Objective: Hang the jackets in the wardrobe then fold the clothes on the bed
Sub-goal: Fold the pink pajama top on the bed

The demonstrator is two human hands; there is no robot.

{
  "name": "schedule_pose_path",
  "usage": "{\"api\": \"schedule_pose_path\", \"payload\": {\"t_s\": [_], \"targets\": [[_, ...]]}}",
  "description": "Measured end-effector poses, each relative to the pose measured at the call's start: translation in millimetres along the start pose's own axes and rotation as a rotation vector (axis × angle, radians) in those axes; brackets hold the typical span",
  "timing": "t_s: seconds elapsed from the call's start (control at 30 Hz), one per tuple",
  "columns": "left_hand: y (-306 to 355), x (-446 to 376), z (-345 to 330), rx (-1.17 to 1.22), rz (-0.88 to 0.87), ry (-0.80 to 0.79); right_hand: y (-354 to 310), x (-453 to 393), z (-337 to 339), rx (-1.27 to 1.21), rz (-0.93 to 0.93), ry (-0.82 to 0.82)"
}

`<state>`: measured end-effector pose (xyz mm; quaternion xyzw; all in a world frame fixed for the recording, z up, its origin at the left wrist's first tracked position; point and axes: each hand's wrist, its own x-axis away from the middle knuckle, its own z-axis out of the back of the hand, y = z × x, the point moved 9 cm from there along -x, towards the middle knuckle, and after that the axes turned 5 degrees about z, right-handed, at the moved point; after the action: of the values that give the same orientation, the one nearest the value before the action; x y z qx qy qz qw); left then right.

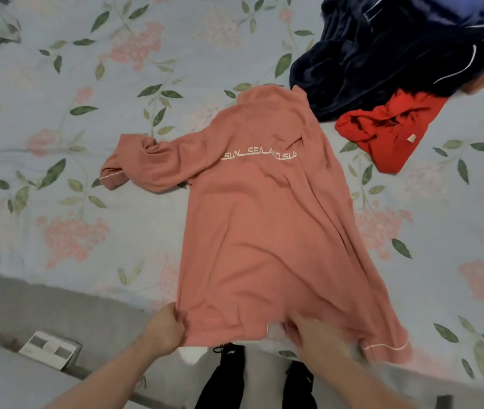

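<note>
A salmon-pink long-sleeved top [258, 219] with white lettering lies back-up on the bed [57, 119], collar at the far end. Its left sleeve is bunched out to the left; its right sleeve runs down beside the hem. My left hand [165, 327] pinches the hem's left corner at the bed's near edge. My right hand [313, 335], blurred, lies on the hem toward the middle, fingers down on the cloth; its grip is unclear. A heap of dark navy clothes [397, 51] with white piping sits at the far right, a crumpled red garment [391, 131] just in front of it.
The bed carries a pale blue sheet with pink flowers and green leaves. A small white box [50, 349] rests on the grey floor at the lower left. My legs in black trousers show below the bed's edge.
</note>
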<state>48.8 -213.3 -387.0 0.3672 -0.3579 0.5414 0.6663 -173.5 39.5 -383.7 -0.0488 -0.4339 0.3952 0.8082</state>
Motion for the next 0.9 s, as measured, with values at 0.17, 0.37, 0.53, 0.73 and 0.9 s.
{"api": "schedule_pose_path", "payload": {"t_s": [0.17, 0.37, 0.53, 0.73, 0.9], "targets": [[-25, 18, 18, -0.33, 0.111, 0.019, -41, 17, -31, -0.197, 0.088, -0.146], [31, 32, 49, -0.434, 0.075, 0.358, 24, 30, 31, -0.47, -0.186, 0.233], [162, 52, -16, -0.442, -0.387, 0.269, 134, 68, 91, -0.445, -0.544, 0.476], [266, 69, -118, -0.45, -0.531, 0.062, 197, 69, 69, -0.436, -0.597, 0.144], [290, 73, -168, -0.665, -0.462, 0.027, 225, 73, 114, -0.39, -0.537, 0.302]]}}
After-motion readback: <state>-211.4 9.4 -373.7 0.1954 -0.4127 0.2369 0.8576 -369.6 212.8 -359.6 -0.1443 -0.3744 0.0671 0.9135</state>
